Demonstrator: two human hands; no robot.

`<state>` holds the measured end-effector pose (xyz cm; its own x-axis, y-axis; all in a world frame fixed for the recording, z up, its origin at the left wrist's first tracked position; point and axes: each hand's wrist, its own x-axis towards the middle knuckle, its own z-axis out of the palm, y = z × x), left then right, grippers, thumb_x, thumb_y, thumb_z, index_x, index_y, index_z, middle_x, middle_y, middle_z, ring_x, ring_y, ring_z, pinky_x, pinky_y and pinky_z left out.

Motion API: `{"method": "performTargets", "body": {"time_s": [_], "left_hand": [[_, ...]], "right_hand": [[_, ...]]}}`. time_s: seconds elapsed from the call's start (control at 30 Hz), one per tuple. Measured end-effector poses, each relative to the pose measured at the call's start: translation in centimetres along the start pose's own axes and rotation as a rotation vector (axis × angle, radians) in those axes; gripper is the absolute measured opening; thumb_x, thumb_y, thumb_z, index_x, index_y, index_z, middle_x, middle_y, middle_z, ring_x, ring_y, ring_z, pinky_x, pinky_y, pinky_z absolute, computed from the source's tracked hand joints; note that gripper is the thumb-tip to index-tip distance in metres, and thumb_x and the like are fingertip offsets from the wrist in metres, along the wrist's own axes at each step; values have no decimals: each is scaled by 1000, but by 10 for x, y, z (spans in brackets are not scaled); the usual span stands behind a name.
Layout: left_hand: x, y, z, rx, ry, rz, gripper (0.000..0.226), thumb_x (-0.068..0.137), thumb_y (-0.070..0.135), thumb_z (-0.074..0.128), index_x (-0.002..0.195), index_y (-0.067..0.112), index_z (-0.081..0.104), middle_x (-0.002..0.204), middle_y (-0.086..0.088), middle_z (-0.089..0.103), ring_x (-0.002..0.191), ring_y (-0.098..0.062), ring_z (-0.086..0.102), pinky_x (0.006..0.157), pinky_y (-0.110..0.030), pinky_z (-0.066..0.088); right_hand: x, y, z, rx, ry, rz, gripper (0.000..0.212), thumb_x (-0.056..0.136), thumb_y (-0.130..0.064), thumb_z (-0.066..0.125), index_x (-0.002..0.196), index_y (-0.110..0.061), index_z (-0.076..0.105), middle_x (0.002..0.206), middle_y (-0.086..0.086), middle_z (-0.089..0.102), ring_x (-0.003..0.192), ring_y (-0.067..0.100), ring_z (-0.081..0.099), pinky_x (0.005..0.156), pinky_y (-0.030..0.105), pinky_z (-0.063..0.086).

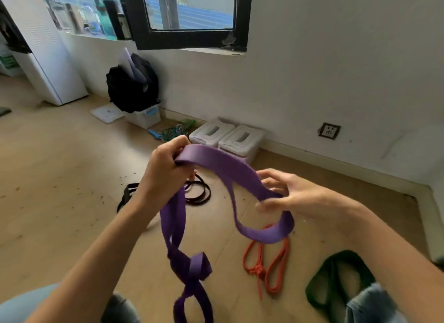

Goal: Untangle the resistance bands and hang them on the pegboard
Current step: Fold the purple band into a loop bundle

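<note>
Your left hand (165, 168) is curled tight round one end of the purple band (216, 164), holding it up high. Your right hand (288, 195) pinches the same band at about 3 o'clock from the left one, with thumb and fingers half open. You hold it up and apart, I think, so the knot (189, 266) hangs free where you can see it. The knot dangles at 6 o'clock below your left hand. On the floor wait an orange band (264, 262), a green band (336, 277) and black bands (199, 190). No pegboard shows.
</note>
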<state>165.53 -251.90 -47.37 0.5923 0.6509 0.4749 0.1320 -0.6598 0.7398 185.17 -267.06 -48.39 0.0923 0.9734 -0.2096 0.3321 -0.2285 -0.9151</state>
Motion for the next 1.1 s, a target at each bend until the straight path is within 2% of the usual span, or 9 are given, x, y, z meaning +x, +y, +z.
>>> {"method": "performTargets", "body": {"time_s": [0.17, 0.27, 0.37, 0.43, 0.57, 0.73, 0.9, 1.0, 1.1], "left_hand": [[-18, 10, 33, 301, -197, 57, 19, 74, 2, 66, 77, 14, 51, 70, -2, 55, 70, -26, 56, 63, -38, 48], [-26, 6, 44, 341, -229, 77, 24, 75, 6, 66, 76, 16, 45, 69, -1, 52, 66, -26, 50, 61, -36, 42], [-26, -6, 47, 367, -183, 86, 26, 71, 6, 67, 73, 16, 43, 66, -2, 50, 63, -25, 44, 57, -34, 34], [-27, -18, 50, 362, -172, 67, 21, 70, 10, 68, 72, 14, 47, 66, -2, 54, 63, -25, 48, 58, -34, 39], [-49, -46, 74, -202, -357, -207, 23, 84, 4, 62, 69, 16, 49, 58, 11, 54, 54, 0, 52, 59, -26, 44], [-58, -79, 75, -119, -564, -281, 18, 93, 9, 52, 78, 19, 50, 58, 6, 61, 59, -3, 60, 72, -32, 49], [-11, -21, 23, -501, -44, -165, 25, 93, 13, 50, 70, 20, 46, 48, 11, 47, 45, -5, 48, 56, -24, 48], [3, 27, -6, -90, 23, 168, 18, 74, 13, 46, 72, 31, 43, 53, 15, 47, 47, -3, 47, 49, -9, 38], [-9, 46, 11, 351, -55, 228, 19, 76, 10, 53, 80, 22, 39, 60, 8, 49, 51, -12, 44, 49, -16, 35]], "right_hand": [[6, -3, 42, -52, 1, -101, 57, 69, -28, 81, 119, -26, 54, 113, -6, 64, 105, 8, 61, 88, 21, 50], [16, 4, 67, -180, 153, -89, 46, 72, -28, 78, 112, -18, 58, 114, 1, 56, 105, 14, 56, 94, 28, 46], [18, 0, 71, -352, 300, -183, 21, 78, -20, 72, 80, -30, 53, 80, -7, 53, 73, 8, 52, 67, 23, 38], [18, -3, 68, -377, 332, -236, 34, 77, -16, 71, 63, -30, 44, 61, -12, 45, 57, 5, 42, 55, 21, 30], [11, -27, 56, 150, 342, -402, 8, 68, -9, 61, 70, -10, 54, 61, -4, 49, 58, 6, 42, 54, 18, 35], [-4, -31, 31, 662, 338, -501, 17, 74, 4, 48, 71, -12, 54, 52, -11, 56, 50, 1, 53, 52, 13, 44], [-17, -17, 17, 241, 52, -320, 13, 74, -12, 73, 73, -25, 68, 72, 4, 62, 72, 18, 59, 71, 28, 46], [-22, -12, 32, 244, -166, -212, 41, 64, -24, 76, 103, -25, 63, 96, 8, 69, 92, 30, 65, 80, 34, 52], [-17, -13, 58, 299, 37, -226, 36, 63, -18, 81, 94, -15, 63, 82, 4, 68, 82, 24, 65, 81, 37, 53]]}}
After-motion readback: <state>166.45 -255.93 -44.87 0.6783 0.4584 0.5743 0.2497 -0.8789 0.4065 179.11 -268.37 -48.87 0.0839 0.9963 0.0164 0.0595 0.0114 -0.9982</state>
